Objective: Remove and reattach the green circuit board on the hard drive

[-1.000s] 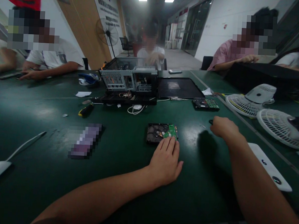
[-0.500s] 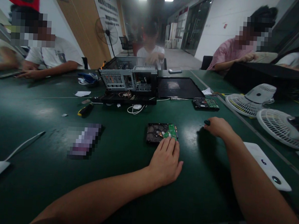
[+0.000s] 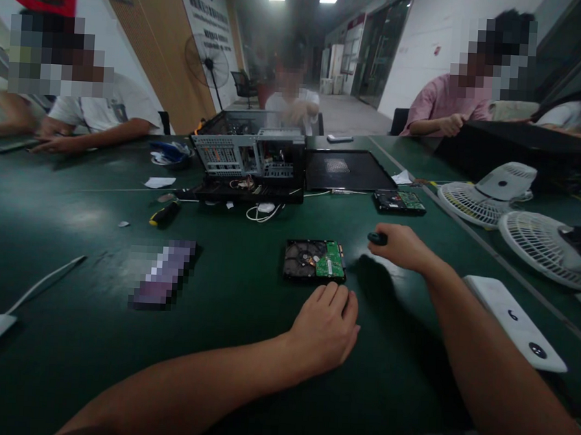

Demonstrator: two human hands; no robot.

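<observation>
A hard drive point(image 3: 305, 260) lies flat on the green table, its green circuit board facing up on the right side. My left hand point(image 3: 326, 320) rests just in front of the drive's near edge, fingers curled together; their tips are hidden, so whatever they may hold cannot be seen. To the right of the drive, my right hand point(image 3: 400, 246) is closed around a small screwdriver point(image 3: 377, 239) with a dark handle, held above the table. Most of its shaft is hidden or too small to make out.
An opened computer case point(image 3: 249, 154) stands ahead, with a black side panel point(image 3: 354, 172) and a second hard drive point(image 3: 399, 202). White fans point(image 3: 547, 247) and a white power bank point(image 3: 516, 323) lie right. A yellow-black screwdriver point(image 3: 164, 214) and a blurred phone-like object point(image 3: 165, 272) lie left. Other people sit around.
My left hand has drawn back off the drive's circuit board, its fingers curling. My right hand has moved left with the screwdriver, closer to the drive.
</observation>
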